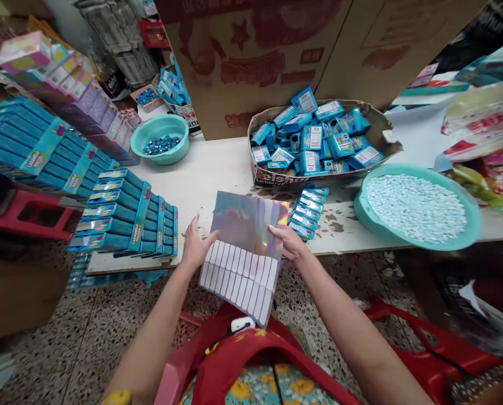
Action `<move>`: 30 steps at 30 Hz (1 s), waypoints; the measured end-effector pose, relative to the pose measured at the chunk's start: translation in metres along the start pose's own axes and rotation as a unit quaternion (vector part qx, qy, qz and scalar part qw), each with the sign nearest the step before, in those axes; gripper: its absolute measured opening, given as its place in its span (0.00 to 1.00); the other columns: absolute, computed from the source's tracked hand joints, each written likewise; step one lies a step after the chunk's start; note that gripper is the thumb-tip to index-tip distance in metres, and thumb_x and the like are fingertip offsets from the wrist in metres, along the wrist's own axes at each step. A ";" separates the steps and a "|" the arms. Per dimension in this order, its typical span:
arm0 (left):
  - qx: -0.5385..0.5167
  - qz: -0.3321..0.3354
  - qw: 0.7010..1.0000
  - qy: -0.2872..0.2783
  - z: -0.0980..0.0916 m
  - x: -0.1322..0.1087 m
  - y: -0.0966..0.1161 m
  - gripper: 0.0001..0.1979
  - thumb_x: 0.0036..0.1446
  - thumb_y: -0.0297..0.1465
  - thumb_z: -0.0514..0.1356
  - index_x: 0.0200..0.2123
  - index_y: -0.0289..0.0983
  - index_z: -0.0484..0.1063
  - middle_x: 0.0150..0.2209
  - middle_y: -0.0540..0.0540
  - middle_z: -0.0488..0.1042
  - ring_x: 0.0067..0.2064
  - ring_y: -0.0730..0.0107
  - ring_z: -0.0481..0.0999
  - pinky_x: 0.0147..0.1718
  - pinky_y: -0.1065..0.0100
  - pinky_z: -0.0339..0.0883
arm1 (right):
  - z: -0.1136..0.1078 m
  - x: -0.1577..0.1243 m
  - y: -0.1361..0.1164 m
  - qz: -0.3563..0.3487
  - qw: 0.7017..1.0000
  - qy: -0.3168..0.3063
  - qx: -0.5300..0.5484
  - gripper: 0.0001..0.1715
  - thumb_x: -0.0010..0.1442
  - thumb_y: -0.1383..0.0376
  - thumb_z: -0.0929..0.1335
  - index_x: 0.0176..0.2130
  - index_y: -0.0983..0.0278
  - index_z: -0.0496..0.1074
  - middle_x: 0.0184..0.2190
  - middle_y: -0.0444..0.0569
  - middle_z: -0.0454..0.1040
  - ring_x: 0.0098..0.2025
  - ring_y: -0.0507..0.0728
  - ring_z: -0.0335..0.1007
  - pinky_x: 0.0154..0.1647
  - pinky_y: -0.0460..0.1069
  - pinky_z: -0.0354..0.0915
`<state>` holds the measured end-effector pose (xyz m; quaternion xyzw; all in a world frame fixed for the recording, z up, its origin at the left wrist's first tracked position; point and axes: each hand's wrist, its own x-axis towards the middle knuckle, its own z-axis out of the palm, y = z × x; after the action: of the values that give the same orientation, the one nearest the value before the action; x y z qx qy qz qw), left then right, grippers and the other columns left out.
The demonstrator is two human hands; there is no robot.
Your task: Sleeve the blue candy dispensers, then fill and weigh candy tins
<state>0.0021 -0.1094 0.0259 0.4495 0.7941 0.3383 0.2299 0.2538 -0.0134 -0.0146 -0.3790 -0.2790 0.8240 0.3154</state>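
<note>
A sheet of stickers (241,275) is tilted over the table's front edge. Its lower half carries rows of narrow white labels, while the upper half is bare, shiny holographic backing. My right hand (292,245) grips the sheet's right edge, thumb on top and the other fingers partly hidden beneath. At the left edge, my left hand (196,246) is open, its thumb touching the sheet and its fingers pointing up beside it. Just right of the sheet, a small row of blue packets (308,211) lies on the table.
Stacked blue boxes (127,216) stand at the left. Behind is a teal basin (179,147) of small blue wrapped pieces. A cut-down carton (272,179) holds many blue boxes. At right sits a teal basin (365,219) of pale pieces. A large cardboard box (234,112) blocks the back.
</note>
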 end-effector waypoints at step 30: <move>0.155 0.272 0.947 -0.071 0.018 -0.096 0.083 0.13 0.57 0.38 0.56 0.32 0.40 0.78 0.44 0.42 0.70 0.47 0.60 0.68 0.47 0.60 0.61 | -0.030 -0.153 -0.009 -0.353 0.703 0.301 -0.540 0.28 0.50 0.52 0.71 0.48 0.62 0.72 0.39 0.54 0.73 0.50 0.65 0.63 0.52 0.62 0.59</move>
<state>0.1074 -0.1571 0.0815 0.7009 0.6663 0.2285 0.1125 0.3594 -0.1130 0.0436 -0.5862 -0.6794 0.2030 0.3919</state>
